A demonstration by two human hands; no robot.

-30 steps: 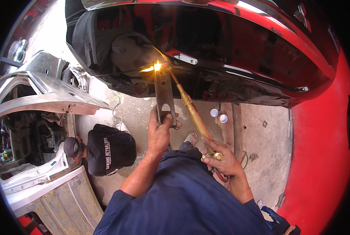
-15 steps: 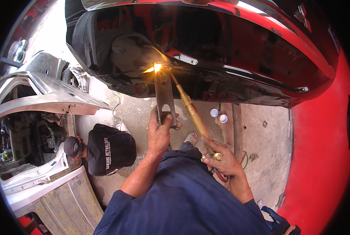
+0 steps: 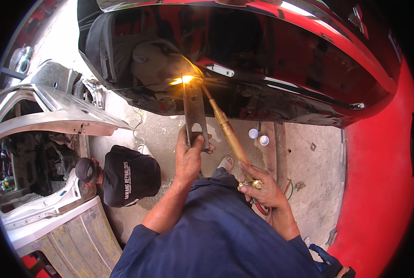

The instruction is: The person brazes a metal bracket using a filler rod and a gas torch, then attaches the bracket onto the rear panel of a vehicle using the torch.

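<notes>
My left hand (image 3: 189, 155) is closed round the lower end of a grey metal channel bracket (image 3: 196, 110), which stands up away from me and has a rounded cutout and a small hole. In my right hand (image 3: 265, 187) is a brass gas torch (image 3: 227, 131), gripped near its valve knobs. A bright yellow flame (image 3: 187, 79) burns at the bracket's far end, where the torch tip points. Glare hides the exact spot the tip meets. A red hose (image 3: 263, 210) runs from the torch below my right hand.
Beyond the flame is a glossy black and red car (image 3: 272, 51). A person in a black shirt (image 3: 131, 176) crouches at the left beside a stripped car body (image 3: 54, 116). Two small white containers (image 3: 263, 140) stand on the concrete floor (image 3: 309, 173). Red bodywork (image 3: 378, 185) fills the right side.
The flame at the bracket's end has changed shape a little, spreading more sideways. Both my hands stay in place. The crouching person's head has shifted slightly.
</notes>
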